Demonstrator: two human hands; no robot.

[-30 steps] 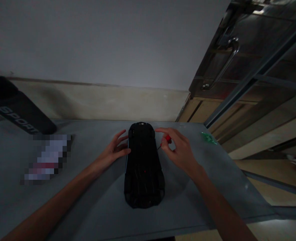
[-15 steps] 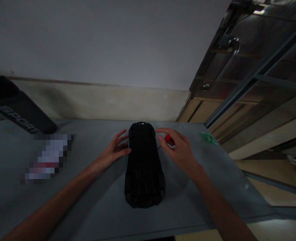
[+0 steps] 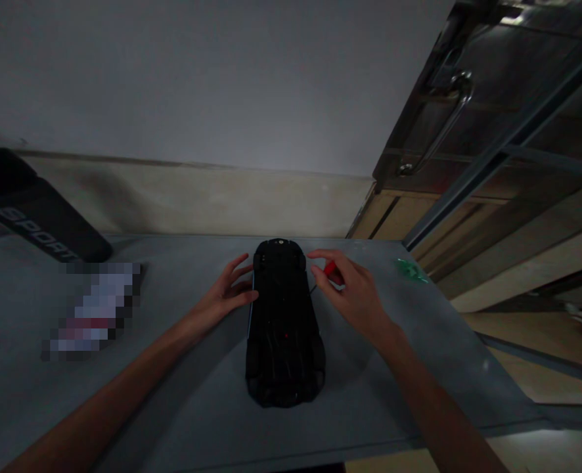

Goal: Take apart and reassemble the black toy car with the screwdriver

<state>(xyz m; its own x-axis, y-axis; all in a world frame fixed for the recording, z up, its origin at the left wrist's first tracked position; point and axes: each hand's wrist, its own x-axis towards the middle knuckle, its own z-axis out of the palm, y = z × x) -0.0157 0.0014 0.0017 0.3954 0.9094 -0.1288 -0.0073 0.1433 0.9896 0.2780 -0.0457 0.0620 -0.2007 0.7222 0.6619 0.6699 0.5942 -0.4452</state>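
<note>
Right hand (image 3: 357, 295): thumb straighter than a second ago, fingers curled loosely around a small red-handled tool (image 3: 330, 267), suggesting an eased grip.
Black car-shaped body (image 3: 284, 309): underside up on the grey worktop (image 3: 197, 401), between both hands' fingers, seemingly unmoved.
Left hand (image 3: 226, 292): fingers spread, thumb against its edge, apparently steadying it.

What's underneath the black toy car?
The black toy car rests on the grey table, whose surface shows around it. Its body covers whatever lies directly beneath, so I cannot tell whether anything is there.
</note>
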